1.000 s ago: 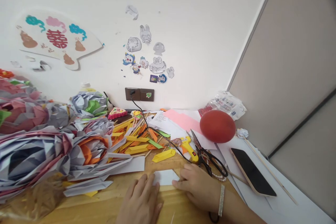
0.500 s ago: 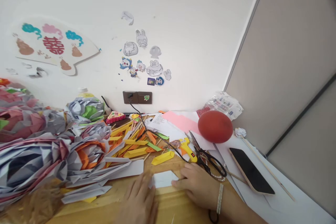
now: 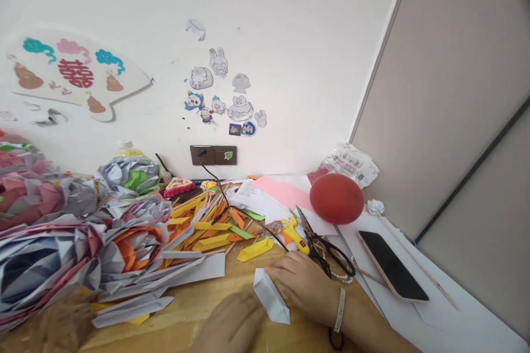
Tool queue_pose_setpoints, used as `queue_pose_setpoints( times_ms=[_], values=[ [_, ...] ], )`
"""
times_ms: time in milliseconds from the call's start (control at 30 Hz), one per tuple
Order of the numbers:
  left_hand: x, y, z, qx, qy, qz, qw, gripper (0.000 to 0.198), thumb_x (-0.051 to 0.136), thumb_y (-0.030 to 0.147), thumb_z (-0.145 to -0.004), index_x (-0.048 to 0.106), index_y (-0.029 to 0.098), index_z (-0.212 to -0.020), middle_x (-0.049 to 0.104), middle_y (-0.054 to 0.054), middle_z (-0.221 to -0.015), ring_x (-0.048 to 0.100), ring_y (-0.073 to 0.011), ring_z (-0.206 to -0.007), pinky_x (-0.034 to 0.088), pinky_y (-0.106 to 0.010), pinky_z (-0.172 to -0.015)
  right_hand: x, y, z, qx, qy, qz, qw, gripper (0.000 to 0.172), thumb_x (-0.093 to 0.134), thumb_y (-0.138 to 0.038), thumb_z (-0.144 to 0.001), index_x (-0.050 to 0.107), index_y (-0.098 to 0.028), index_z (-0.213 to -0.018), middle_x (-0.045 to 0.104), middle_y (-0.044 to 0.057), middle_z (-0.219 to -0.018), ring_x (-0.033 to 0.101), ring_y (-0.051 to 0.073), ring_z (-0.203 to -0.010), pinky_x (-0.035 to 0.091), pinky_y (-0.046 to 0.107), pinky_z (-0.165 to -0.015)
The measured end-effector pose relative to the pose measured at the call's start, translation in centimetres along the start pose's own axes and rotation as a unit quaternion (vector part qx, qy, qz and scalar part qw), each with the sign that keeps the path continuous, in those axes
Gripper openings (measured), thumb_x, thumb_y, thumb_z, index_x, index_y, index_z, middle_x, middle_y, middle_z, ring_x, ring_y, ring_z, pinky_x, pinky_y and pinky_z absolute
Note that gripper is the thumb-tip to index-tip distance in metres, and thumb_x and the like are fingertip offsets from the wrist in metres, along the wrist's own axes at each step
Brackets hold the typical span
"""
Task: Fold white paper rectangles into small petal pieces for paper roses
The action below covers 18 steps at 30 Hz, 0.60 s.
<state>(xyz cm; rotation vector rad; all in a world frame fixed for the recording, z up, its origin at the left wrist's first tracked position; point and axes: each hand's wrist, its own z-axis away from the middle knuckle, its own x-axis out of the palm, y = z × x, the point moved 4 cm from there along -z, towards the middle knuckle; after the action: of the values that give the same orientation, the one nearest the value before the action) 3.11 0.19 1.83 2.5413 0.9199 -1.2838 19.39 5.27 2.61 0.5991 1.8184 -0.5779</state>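
Note:
A folded white paper strip [image 3: 270, 297] lies slanted on the wooden table [image 3: 186, 317] near its front edge. My right hand [image 3: 304, 282], with a beaded bracelet at the wrist, rests on the strip's far end with its fingers curled onto the paper. My left hand [image 3: 232, 326] is low in the picture, blurred, beside the strip's near end; its fingers cannot be made out. Black-handled scissors [image 3: 327, 246] and a yellow glue gun [image 3: 295, 233] lie just beyond my right hand.
Large folded paper flowers [image 3: 62, 237] fill the left side. A heap of yellow, orange and green folded strips [image 3: 211, 223] lies mid-table. A red ball [image 3: 336, 198], a phone [image 3: 391, 265], thin sticks and white sheets lie to the right. A wall socket [image 3: 213, 154] with a black cable is behind.
The white paper lay flat as a wider rectangle under both hands; it is now a narrow slanted strip. My left hand has drawn back toward the front edge. The view has shifted slightly right.

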Motion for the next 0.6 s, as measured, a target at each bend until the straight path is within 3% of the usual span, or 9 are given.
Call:
queue_pose_setpoints(
  times_ms=[33, 100, 200, 400, 533, 600],
  values=[
    [0.4, -0.8, 0.4, -0.034, -0.016, -0.02, 0.999, 0.035, 0.039, 0.018, -0.086, 0.049, 0.023, -0.119, 0.063, -0.002, -0.111, 0.058, -0.0132, -0.101, 0.047, -0.022, -0.087, -0.1, -0.1, 0.1, 0.003, -0.01, -0.002, 1.0, 0.02, 0.048, -0.032, -0.085, 0.057, -0.02, -0.099, 0.061, 0.003, -0.088, 0.048, 0.017, -0.081, 0.037, 0.029, -0.072],
    [1.2, -1.9, 1.1, -0.064, -0.044, -0.039, 0.996, 0.041, 0.041, 0.015, -0.083, 0.045, 0.023, -0.123, 0.058, -0.004, -0.12, 0.054, -0.0176, -0.108, 0.047, -0.031, -0.09, 0.0, -0.3, 0.3, 0.0, -0.039, 0.01, 0.999, 0.031, 0.055, -0.049, -0.076, 0.059, -0.018, -0.078, 0.06, 0.002, -0.076, 0.049, 0.017, -0.073, 0.036, 0.029, -0.064],
    [2.1, -2.8, 1.3, -0.091, -0.096, -0.031, 0.991, 0.049, 0.042, 0.013, -0.08, 0.04, 0.022, -0.128, 0.05, -0.006, -0.129, 0.047, -0.0212, -0.116, 0.046, -0.036, -0.092, 0.4, -0.7, 0.6, -0.024, -0.061, 0.039, 0.997, 0.048, 0.059, -0.064, -0.062, 0.056, -0.017, -0.072, 0.06, 0.003, -0.073, 0.049, 0.018, -0.067, 0.033, 0.029, -0.057],
    [1.4, -2.8, 0.5, -0.107, -0.09, 0.007, 0.99, 0.044, 0.043, 0.013, -0.081, 0.044, 0.023, -0.124, 0.049, -0.006, -0.129, 0.045, -0.0203, -0.118, 0.042, -0.036, -0.097, 0.3, -0.7, 0.2, -0.079, -0.063, 0.044, 0.994, 0.024, 0.062, -0.04, -0.073, 0.055, -0.019, -0.082, 0.06, 0.001, -0.084, 0.048, 0.017, -0.076, 0.035, 0.028, -0.065],
    [1.1, -2.9, 0.2, -0.154, -0.087, 0.077, 0.981, 0.019, 0.041, 0.016, -0.084, 0.058, 0.022, -0.092, 0.063, -0.005, -0.103, 0.055, -0.0172, -0.101, 0.046, -0.031, -0.089, 0.4, -0.3, 0.1, -0.113, -0.027, 0.059, 0.991, 0.004, 0.051, -0.02, -0.082, 0.055, -0.019, -0.084, 0.06, 0.0, -0.086, 0.047, 0.015, -0.076, 0.036, 0.027, -0.067],
    [1.3, -3.0, 0.2, -0.188, -0.107, 0.112, 0.97, 0.017, 0.039, 0.016, -0.086, 0.055, 0.021, -0.082, 0.062, -0.003, -0.089, 0.057, -0.0146, -0.087, 0.049, -0.028, -0.08, 0.7, -0.2, 0.1, -0.117, 0.003, 0.075, 0.99, 0.011, 0.046, -0.014, -0.085, 0.055, -0.019, -0.083, 0.06, 0.0, -0.083, 0.047, 0.015, -0.073, 0.036, 0.027, -0.065]
  ],
)
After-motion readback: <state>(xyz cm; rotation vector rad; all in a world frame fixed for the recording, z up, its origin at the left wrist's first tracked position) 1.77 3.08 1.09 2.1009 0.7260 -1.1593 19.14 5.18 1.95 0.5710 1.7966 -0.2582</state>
